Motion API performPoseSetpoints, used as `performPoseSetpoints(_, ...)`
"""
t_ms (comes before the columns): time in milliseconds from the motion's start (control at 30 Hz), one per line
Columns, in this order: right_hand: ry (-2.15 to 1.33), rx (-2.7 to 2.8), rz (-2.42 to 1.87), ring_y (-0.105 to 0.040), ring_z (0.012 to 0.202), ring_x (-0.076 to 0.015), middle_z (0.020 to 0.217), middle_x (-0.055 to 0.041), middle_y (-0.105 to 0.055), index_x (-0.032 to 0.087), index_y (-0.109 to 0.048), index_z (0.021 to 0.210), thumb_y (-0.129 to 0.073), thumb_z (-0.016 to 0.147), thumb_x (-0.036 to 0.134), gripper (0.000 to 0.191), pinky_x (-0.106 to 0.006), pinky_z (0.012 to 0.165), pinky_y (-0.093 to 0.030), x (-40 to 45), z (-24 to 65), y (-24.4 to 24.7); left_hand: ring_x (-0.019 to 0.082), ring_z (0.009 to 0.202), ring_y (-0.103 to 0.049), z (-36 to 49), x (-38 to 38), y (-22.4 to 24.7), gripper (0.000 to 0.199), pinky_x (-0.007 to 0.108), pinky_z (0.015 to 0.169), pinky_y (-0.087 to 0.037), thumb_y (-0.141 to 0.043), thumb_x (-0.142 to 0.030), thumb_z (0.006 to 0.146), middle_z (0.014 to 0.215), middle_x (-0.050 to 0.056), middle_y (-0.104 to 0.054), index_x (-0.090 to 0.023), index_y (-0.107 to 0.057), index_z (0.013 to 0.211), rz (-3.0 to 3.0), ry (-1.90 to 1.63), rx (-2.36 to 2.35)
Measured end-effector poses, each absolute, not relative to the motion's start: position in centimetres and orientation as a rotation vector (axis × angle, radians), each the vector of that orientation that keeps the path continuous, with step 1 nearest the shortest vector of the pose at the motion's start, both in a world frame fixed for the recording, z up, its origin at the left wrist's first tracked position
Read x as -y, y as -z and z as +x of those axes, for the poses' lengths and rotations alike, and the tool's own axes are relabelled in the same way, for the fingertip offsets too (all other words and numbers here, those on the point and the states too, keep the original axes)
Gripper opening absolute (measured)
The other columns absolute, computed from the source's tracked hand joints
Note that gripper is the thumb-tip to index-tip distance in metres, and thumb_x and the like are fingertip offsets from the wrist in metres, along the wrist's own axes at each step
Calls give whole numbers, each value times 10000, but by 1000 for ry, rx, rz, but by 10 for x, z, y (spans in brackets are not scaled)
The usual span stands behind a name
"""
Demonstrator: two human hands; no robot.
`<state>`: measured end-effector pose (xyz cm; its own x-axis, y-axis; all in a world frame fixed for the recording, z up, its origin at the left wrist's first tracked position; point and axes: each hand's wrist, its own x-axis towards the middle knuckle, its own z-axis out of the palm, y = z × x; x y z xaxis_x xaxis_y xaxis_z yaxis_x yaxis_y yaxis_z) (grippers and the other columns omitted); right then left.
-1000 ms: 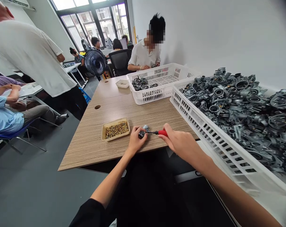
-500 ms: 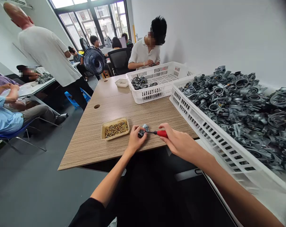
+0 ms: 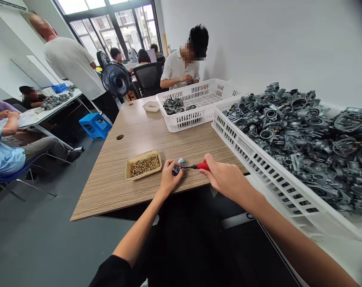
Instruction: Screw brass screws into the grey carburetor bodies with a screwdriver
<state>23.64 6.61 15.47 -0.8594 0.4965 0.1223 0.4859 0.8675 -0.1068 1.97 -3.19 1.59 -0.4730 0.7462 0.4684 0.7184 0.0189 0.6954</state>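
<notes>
My left hand (image 3: 170, 177) is closed around a small grey metal carburetor (image 3: 181, 162), steadying it near the table's front edge. A red-handled screwdriver (image 3: 202, 166) is gripped in my right hand (image 3: 224, 174). Its dark shaft points left, and the tip meets the carburetor beside my left fingers; the exact contact spot is too small to make out. Just left of my left hand stands a cream tray (image 3: 127, 172) holding many small brass pieces (image 3: 145, 164) that look like jets.
A white crate (image 3: 255, 159) heaped with carburetors (image 3: 288, 131) stands at the right. Behind it, another white crate (image 3: 181, 126) holds several. A smaller tray (image 3: 151, 110) sits beyond on the wooden table (image 3: 103, 191). A co-worker (image 3: 181, 65) works at the far end.
The view has shifted slightly, so the table and crates sit a little further left. My hands keep the same hold on the carburetor and screwdriver. The standing person at left shows further right.
</notes>
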Motion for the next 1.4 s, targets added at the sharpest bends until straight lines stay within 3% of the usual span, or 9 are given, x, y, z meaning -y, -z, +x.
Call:
performPoseSetpoints(133, -12, 2875, -866, -702, 656, -248, 695, -55, -679, 187, -457, 1081, -293, 1069, 533, 383, -307, 511, -198, -63, 232, -153, 201, 1000, -597, 20, 32, -17, 74, 360, 949, -498, -649, -246, 888, 1000, 45, -567, -232, -669, 957, 1595, -1486, -2231)
performPoseSetpoints(300, -336, 2866, -647, -722, 782, -227, 900, -33, -732, 215, -417, 1165, -393, 1071, 379, 191, -288, 565, -284, -61, 236, -159, 205, 1001, -602, 21, 33, -19, 74, 368, 956, -502, -648, -237, 885, 995, 45, -573, -230, -670, 955, 1592, -1482, -2230)
performPoseSetpoints(400, -383, 2866, -563, -716, 781, -212, 918, -18, -730, 225, -428, 1123, -392, 1072, 341, 132, -279, 564, -284, -59, 237, -159, 203, 1007, -604, 21, 33, -19, 80, 364, 961, -502, -653, -228, 879, 1003, 46, -574, -229, -669, 957, 1589, -1481, -2229)
performPoseSetpoints(600, -94, 2844, -808, -701, 671, -240, 745, -20, -698, 208, -484, 1067, -336, 1071, 506, 332, -292, 511, -190, -60, 234, -155, 198, 1017, -604, 21, 32, -17, 74, 360, 971, -500, -657, -231, 881, 1003, 43, -576, -233, -674, 953, 1588, -1481, -2237)
performPoseSetpoints(767, -329, 2884, -639, -722, 788, -211, 982, -43, -737, 223, -443, 1164, -410, 1058, 347, 167, -282, 547, -273, -56, 238, -157, 198, 1025, -605, 21, 32, -17, 81, 363, 977, -500, -659, -225, 880, 1012, 45, -578, -232, -674, 959, 1594, -1499, -2222)
performPoseSetpoints(967, -41, 2833, -905, -705, 666, -237, 731, -57, -697, 199, -465, 1055, -345, 1066, 469, 296, -314, 510, -168, -44, 230, -153, 201, 1019, -606, 20, 32, -18, 67, 366, 972, -504, -664, -232, 880, 1004, 47, -578, -234, -671, 947, 1584, -1502, -2220)
performPoseSetpoints(1167, -245, 2878, -726, -716, 727, -215, 955, -52, -739, 223, -426, 1122, -394, 1057, 348, 144, -290, 538, -236, -45, 233, -154, 202, 1019, -604, 21, 33, -19, 69, 368, 974, -502, -658, -228, 880, 999, 46, -581, -235, -669, 947, 1578, -1495, -2224)
performPoseSetpoints(1333, -35, 2806, -1088, -713, 672, -269, 705, -71, -691, 191, -451, 1062, -352, 1057, 493, 318, -307, 523, -215, -48, 228, -154, 199, 1012, -605, 21, 33, -20, 63, 360, 964, -501, -661, -231, 881, 998, 45, -583, -234, -670, 944, 1578, -1496, -2224)
performPoseSetpoints(1400, -36, 2816, -1102, -714, 673, -276, 700, -73, -689, 189, -451, 1067, -346, 1057, 506, 334, -309, 521, -217, -49, 228, -155, 200, 1011, -603, 21, 33, -20, 65, 361, 963, -499, -659, -224, 879, 999, 45, -584, -234, -669, 943, 1579, -1501, -2223)
